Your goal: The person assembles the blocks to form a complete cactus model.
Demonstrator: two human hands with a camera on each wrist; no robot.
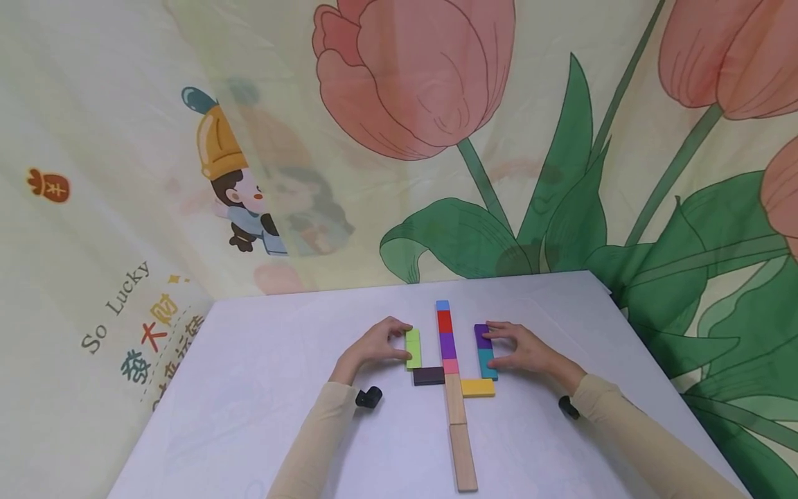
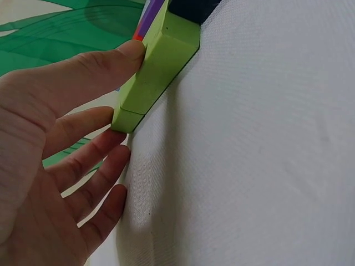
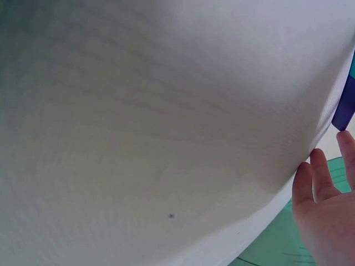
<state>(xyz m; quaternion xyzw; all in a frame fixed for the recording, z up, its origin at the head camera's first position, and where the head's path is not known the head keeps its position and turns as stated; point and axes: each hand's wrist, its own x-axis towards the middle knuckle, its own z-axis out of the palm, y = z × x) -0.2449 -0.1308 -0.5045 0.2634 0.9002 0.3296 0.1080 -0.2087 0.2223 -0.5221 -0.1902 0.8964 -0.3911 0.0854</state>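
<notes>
Two light green blocks (image 1: 413,349) lie end to end on the left side of the arrangement. My left hand (image 1: 376,342) holds them, its thumb against the side and its index finger by the far end. In the left wrist view, the other fingers of that hand are spread beside the green block (image 2: 158,69). On the right, a purple block (image 1: 481,342) and a teal block (image 1: 488,365) form a matching pair. My right hand (image 1: 524,348) holds this pair, fingertips at the purple block and thumb beside the teal one. The right wrist view hides its thumb.
A central column runs from a blue block (image 1: 442,305) through red (image 1: 445,321), purple (image 1: 447,345) and pink (image 1: 450,366) to two plain wooden blocks (image 1: 456,400). A black block (image 1: 429,376) and a yellow block (image 1: 478,388) extend sideways. White cloth covers the table (image 1: 249,388).
</notes>
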